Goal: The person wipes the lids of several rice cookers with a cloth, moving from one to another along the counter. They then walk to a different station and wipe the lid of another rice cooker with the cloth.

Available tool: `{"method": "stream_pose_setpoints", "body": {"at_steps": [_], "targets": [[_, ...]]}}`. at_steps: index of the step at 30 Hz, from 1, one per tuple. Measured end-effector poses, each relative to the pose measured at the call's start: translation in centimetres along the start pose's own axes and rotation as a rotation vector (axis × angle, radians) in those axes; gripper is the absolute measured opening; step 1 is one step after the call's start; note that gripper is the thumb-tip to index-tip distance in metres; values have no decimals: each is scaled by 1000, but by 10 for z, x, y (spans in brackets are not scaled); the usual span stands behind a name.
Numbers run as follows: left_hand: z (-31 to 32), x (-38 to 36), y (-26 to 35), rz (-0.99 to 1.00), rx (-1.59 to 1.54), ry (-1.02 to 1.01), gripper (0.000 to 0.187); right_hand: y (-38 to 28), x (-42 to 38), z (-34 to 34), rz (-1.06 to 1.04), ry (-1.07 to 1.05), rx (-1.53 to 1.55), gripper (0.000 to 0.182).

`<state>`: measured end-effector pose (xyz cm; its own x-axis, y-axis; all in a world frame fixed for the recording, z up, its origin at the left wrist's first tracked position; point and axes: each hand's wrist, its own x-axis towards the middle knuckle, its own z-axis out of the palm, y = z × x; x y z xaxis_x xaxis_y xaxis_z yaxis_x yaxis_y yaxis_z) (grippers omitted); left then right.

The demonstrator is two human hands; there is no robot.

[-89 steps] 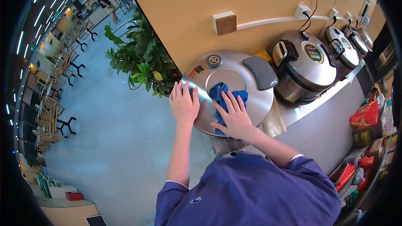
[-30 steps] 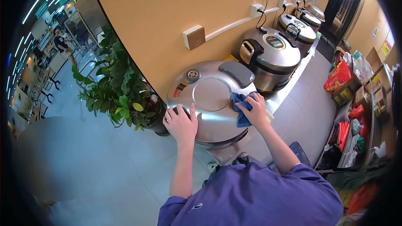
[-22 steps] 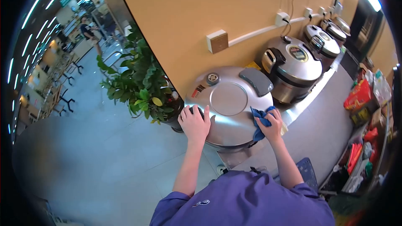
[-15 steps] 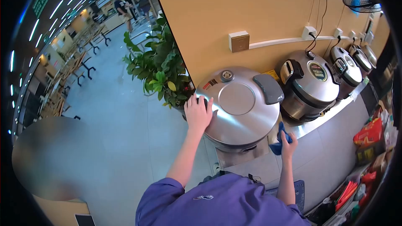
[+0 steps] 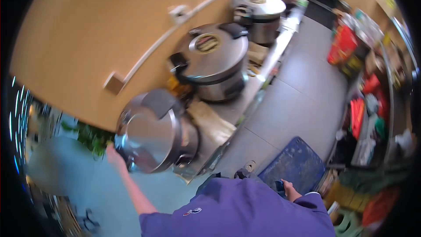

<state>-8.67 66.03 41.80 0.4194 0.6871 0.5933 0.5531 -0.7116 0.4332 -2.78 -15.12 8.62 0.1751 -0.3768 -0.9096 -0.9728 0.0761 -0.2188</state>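
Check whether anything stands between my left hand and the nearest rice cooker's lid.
Nothing visible does: your left hand is at the edge of the lid on the nearest rice cooker, though blur hides whether they touch.

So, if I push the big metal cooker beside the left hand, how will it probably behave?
The cooker would likely feel heavy, given its bulky, metallic-looking body. Being broad and round, it seems unlikely to tip easily. Its smooth, shiny lid might be slippery to push on.
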Motion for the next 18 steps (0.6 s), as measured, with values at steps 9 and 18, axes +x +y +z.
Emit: {"method": "stream_pose_setpoints", "body": {"at_steps": [9,18], "targets": [[56,-51,325,169,-611,-225,29,68,3,-30,-128,-1,40,51],[139,-107,497,584,-429,-1500,34,114,-7,45,-41,-124,455,43]]}}
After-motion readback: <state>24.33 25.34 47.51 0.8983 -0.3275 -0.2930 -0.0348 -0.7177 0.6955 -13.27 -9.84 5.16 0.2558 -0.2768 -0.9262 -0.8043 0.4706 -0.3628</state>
